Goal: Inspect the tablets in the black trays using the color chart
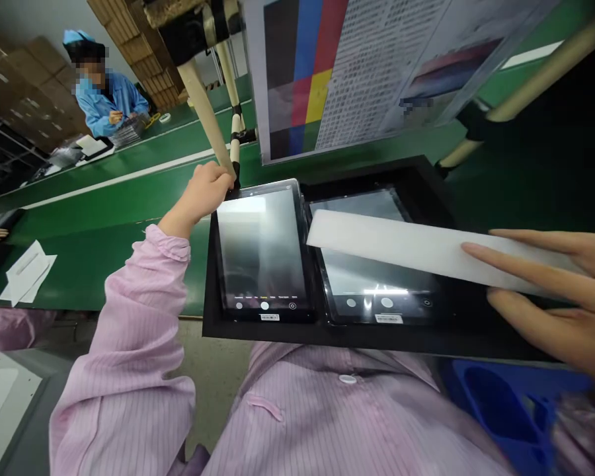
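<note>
My left hand (pixel 204 193) is closed at the upper left corner of a tablet (pixel 262 251), with its fingertips partly hidden there. The tablet's lit screen shows a camera app. To its right lies a second tablet (pixel 344 277), also lit with camera buttons along its lower edge. My right hand (pixel 565 291) holds a long flat white strip (pixel 396 241) between its fingers. The strip reaches left across the second tablet and covers part of its screen. Whether it touches the glass I cannot tell. Both tablets lie on a black board (pixel 258 332).
Behind the tablets stands a printed color chart (pixel 302 79) beside a taped tubular frame (pixel 205 112). A green bench (pixel 104 231) runs left, with white papers (pixel 28 272) on it. A co-worker (pixel 104 99) sits across. A blue plastic bin (pixel 506 410) stands below right.
</note>
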The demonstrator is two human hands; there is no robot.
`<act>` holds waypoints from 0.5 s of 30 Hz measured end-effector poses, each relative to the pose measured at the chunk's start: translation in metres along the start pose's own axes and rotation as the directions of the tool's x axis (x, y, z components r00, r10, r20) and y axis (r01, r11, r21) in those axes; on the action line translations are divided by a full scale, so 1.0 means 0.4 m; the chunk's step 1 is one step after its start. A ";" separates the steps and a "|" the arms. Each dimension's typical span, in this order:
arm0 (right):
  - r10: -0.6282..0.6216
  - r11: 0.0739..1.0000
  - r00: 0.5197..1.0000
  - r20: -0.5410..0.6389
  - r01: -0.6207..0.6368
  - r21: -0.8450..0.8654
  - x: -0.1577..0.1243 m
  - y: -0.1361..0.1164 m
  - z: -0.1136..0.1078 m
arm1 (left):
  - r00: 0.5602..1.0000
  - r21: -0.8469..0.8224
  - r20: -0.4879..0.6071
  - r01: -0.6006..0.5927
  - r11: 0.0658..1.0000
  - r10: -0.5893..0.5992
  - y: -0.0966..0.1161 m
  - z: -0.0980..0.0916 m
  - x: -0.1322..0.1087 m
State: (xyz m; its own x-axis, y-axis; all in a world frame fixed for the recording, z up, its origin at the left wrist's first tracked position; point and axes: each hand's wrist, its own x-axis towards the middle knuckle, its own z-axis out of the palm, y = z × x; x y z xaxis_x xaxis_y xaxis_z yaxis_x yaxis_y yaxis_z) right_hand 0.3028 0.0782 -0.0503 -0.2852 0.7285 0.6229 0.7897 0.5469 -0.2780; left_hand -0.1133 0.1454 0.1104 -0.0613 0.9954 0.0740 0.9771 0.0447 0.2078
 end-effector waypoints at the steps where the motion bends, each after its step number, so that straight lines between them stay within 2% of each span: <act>1: -0.044 0.998 0.998 -0.040 0.046 0.031 0.001 -0.006 -0.004 | 1.000 -0.060 -0.024 -0.014 0.998 0.013 0.007 -0.019 -0.011; 3: -0.141 0.984 0.983 -0.117 0.152 0.091 0.009 -0.016 -0.013 | 0.998 -0.168 -0.046 -0.041 0.985 0.034 0.024 -0.054 -0.041; 5: -0.192 0.974 0.974 -0.121 0.204 0.095 0.020 -0.025 -0.019 | 0.999 -0.246 -0.035 -0.033 0.969 0.025 0.043 -0.082 -0.074; 8: -0.195 0.979 0.978 -0.081 0.199 0.051 0.036 -0.030 -0.014 | 0.993 -0.373 -0.086 0.043 0.927 -0.080 0.056 -0.105 -0.106; 10: -0.157 0.987 0.984 -0.085 0.160 0.026 0.042 -0.032 -0.002 | 0.988 -0.467 -0.106 0.047 0.883 -0.109 0.048 -0.104 -0.110; 12: -0.137 0.989 0.984 -0.112 0.141 0.033 0.044 -0.037 0.009 | 0.982 -0.590 -0.123 0.042 0.807 -0.141 0.029 -0.089 -0.102; 15: -0.148 0.986 0.979 -0.144 0.158 0.061 0.047 -0.051 0.015 | 0.951 -0.810 -0.131 0.059 0.583 -0.279 -0.008 -0.050 -0.084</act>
State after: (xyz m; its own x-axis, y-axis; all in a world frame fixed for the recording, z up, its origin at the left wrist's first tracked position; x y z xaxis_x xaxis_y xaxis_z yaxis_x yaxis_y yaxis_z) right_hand 0.2779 0.0831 -0.0372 -0.3178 0.5728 0.7556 0.7003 0.6790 -0.2201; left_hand -0.1183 0.1101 0.1268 -0.3579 0.9231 0.1403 0.4009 0.0162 0.9160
